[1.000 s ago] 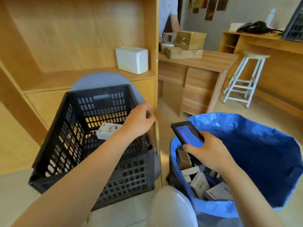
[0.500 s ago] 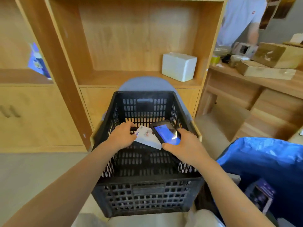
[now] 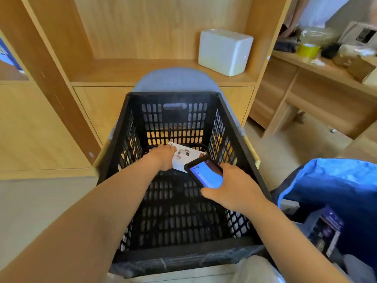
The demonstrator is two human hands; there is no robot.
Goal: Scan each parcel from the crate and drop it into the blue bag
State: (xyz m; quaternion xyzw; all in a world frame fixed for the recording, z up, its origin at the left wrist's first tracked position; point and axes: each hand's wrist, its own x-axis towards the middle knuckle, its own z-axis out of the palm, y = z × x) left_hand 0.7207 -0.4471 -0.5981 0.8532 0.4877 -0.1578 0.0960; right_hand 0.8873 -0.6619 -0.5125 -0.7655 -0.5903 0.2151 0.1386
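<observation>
A black slatted crate (image 3: 234, 123) stands in front of me on a grey chair. Inside it my left hand (image 3: 161, 157) grips a small white parcel (image 3: 186, 155) with a red print, held above the crate floor. My right hand (image 3: 232, 187) holds a black phone-like scanner (image 3: 205, 173) with a lit blue screen, just right of the parcel and over the crate. The blue bag (image 3: 334, 180) stands open at the right, with a dark boxed parcel (image 3: 324, 231) inside it.
A wooden shelf unit (image 3: 142, 70) rises behind the crate, with a white foam box (image 3: 224, 51) on its shelf. A wooden desk (image 3: 318, 78) at the right carries tape and boxes. A person stands behind the desk at the top right.
My view has turned from the blue bag to the crate. My right hand has brought the scanner over the crate, and my left hand has reached deeper in and holds the white parcel.
</observation>
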